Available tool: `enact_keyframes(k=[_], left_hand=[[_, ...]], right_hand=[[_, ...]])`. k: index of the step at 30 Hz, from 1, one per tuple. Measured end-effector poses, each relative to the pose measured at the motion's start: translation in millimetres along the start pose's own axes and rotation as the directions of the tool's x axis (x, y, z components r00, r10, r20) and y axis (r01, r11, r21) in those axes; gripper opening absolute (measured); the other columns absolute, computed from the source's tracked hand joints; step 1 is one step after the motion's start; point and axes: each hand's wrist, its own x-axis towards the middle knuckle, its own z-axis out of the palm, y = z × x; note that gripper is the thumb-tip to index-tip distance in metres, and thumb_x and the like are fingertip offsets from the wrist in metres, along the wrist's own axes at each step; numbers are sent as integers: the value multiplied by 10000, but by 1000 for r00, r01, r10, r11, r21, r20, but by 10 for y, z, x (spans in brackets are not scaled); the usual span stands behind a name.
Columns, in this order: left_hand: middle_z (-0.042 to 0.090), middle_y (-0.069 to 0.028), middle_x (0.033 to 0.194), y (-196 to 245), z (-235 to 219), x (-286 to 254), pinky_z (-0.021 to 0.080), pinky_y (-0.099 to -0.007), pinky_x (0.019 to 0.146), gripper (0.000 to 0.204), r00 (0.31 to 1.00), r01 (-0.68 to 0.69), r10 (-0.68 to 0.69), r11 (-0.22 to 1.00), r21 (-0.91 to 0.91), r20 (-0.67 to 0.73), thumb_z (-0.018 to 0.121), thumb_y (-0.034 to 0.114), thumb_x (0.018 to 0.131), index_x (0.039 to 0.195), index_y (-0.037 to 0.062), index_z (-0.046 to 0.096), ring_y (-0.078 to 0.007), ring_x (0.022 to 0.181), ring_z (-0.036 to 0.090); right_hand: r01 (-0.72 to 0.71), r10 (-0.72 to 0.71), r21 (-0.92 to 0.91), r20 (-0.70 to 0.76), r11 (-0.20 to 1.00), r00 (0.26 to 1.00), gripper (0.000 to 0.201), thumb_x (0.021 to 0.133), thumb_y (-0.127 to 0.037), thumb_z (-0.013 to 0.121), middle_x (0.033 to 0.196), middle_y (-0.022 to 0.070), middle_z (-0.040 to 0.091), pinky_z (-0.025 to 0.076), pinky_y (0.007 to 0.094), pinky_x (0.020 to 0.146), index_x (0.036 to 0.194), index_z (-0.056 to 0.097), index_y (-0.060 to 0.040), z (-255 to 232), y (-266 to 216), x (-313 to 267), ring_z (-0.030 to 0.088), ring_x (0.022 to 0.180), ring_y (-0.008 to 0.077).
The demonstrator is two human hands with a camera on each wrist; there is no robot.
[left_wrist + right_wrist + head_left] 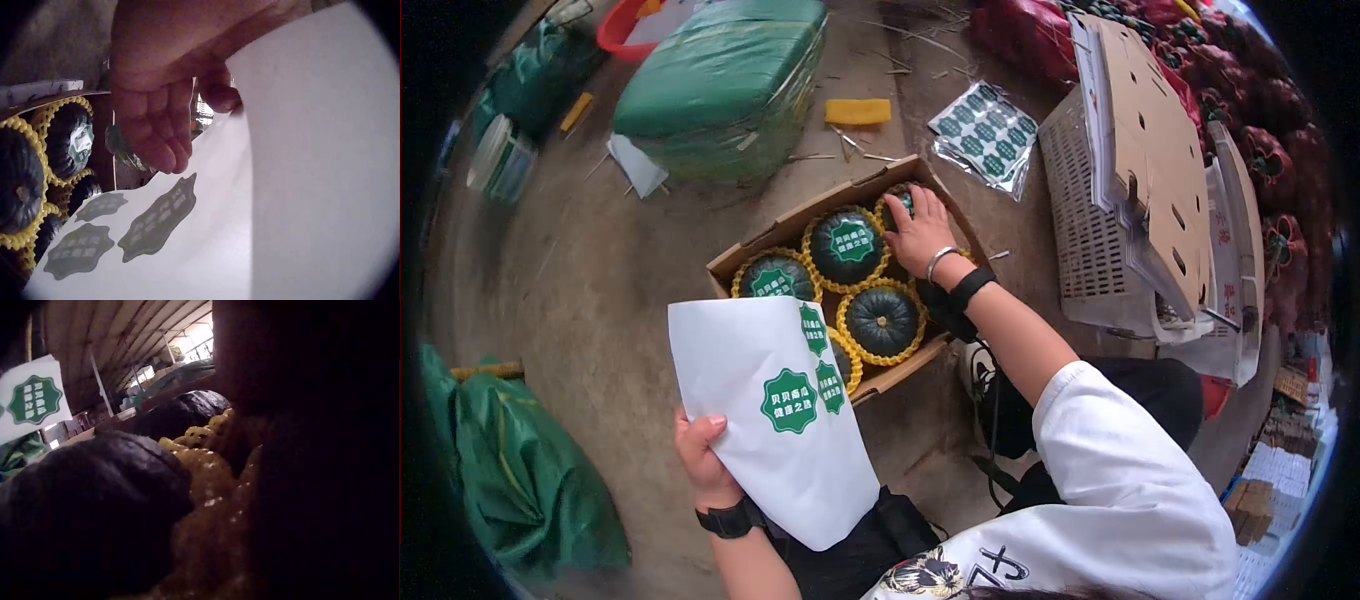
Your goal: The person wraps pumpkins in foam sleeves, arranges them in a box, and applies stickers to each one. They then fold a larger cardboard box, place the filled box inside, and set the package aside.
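My left hand (704,458) grips the edge of a white sticker sheet (725,350), thumb on its face. Several green scalloped labels with white writing remain on the sheet's right part; in the left wrist view the labels (156,219) look grey. At the far right corner of a cardboard box (778,226), my right hand (922,235) rests on a dark green pumpkin (889,212), fingers spread over its top and partly hiding it. Beside it sits a labelled pumpkin (846,262); nearer me is an unlabelled pumpkin (882,322). Yellow foam nets wrap the pumpkins. The right wrist view is mostly dark.
A green wrapped bale (720,80) stands behind the box. Label sheets (985,135) in clear film lie on the floor near a yellow foam net (858,112). At right, flat cardboard (1150,150) leans on a white crate (1080,210). A green sack (530,470) lies at left.
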Motion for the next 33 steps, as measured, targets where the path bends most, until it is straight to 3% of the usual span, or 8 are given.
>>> enact_keyframes(k=[7,9,12,15,23,29,31,33], left_hand=[[618,-176,1029,59,-83,-92,500,-334,826,481,997,1,-7,997,-80,-73,569,102,687,1124,-88,503,-258,896,624],[625,-173,1014,50,-150,-50,507,-334,818,427,999,23,-27,990,-136,-29,567,70,715,1110,-84,516,-256,879,630],[630,-174,1006,22,-74,-21,514,-341,815,403,1000,4,-8,979,-204,-21,562,36,720,1103,-84,533,-252,876,637],[632,-159,1014,-28,29,-13,519,-352,813,374,999,40,-35,975,-221,26,593,55,752,1103,-66,546,-244,904,634],[625,-124,1038,-171,83,24,500,-338,834,397,996,48,-51,998,49,68,640,26,734,1116,-29,546,-230,898,628],[597,-165,1076,-145,10,116,470,-395,894,545,983,143,-129,984,-108,127,513,-12,637,1176,-82,470,-283,949,603],[577,-185,1114,-170,-49,150,453,-411,923,539,993,101,-96,992,-72,69,502,-17,637,1168,-101,460,-299,1013,579],[563,-198,1140,-136,-33,177,448,-404,929,536,994,80,-74,995,-67,83,501,-16,641,1169,-101,457,-304,1042,567]], right_hand=[[186,-190,48,109,981,976,541,784,-231,606,1384,228,321,204,526,1060,1301,455,-186,14,183,102,253,1303,403],[143,-106,-267,145,953,984,580,792,-239,600,1409,209,310,238,549,1040,1343,420,-215,-148,-46,-10,247,1320,392],[277,-202,279,-270,920,941,486,784,-195,658,1355,179,418,260,483,1056,1243,526,-103,-758,-865,-275,310,1297,392],[440,-365,738,-277,511,889,549,682,-225,773,1137,188,568,468,380,860,1137,544,-21,-1158,-1587,-809,558,1038,344],[10,-160,872,78,489,984,205,797,-173,638,726,187,631,484,340,601,896,657,6,-1090,-1689,-994,638,668,291],[-419,94,908,420,-24,903,202,828,-177,647,740,9,643,468,232,608,812,644,24,-739,-1071,-1022,578,655,73],[-220,446,892,24,395,895,138,795,-128,663,767,41,661,483,242,618,789,645,8,-599,-548,-1038,602,665,108],[-25,316,486,-527,874,789,82,760,-85,641,740,113,652,520,306,606,747,626,-6,-733,-134,-1052,647,662,219]])
